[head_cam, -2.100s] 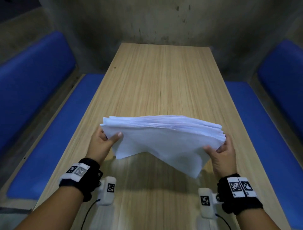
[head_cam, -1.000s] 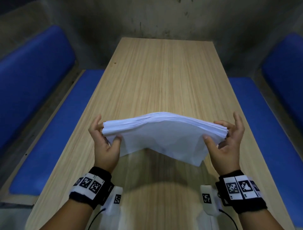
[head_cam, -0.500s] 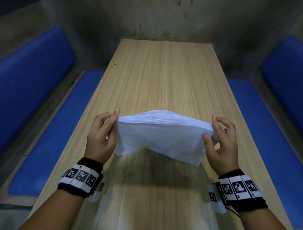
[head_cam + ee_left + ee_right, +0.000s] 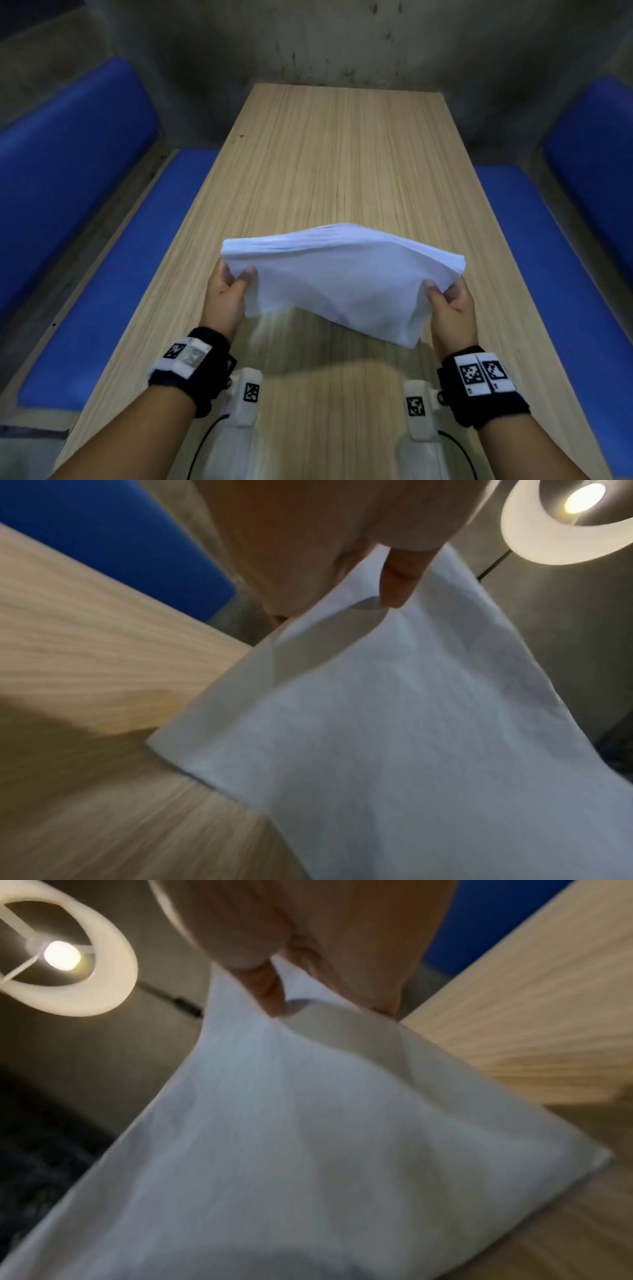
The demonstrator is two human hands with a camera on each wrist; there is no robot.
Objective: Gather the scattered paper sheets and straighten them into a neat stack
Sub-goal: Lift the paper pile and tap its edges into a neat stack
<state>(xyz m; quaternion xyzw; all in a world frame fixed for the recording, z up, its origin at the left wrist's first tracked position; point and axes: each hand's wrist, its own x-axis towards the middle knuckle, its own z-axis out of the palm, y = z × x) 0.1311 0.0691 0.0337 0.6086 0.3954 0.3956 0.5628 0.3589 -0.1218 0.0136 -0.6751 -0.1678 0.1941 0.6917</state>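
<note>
Nearest, the left hand [image 4: 226, 298] and right hand [image 4: 452, 308] each pinch an end of the paper stack [image 4: 342, 281], thumbs on the near face. The white, limp sheets arch upward in the middle, lower corners drooping above the bench [image 4: 342, 164] of pale, straight-grained wood. Beyond, blue padded seats [image 4: 85, 274] flank it.

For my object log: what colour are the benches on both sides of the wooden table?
The padded benches are solid bright blue, without pattern; the head view shows this best.
</note>
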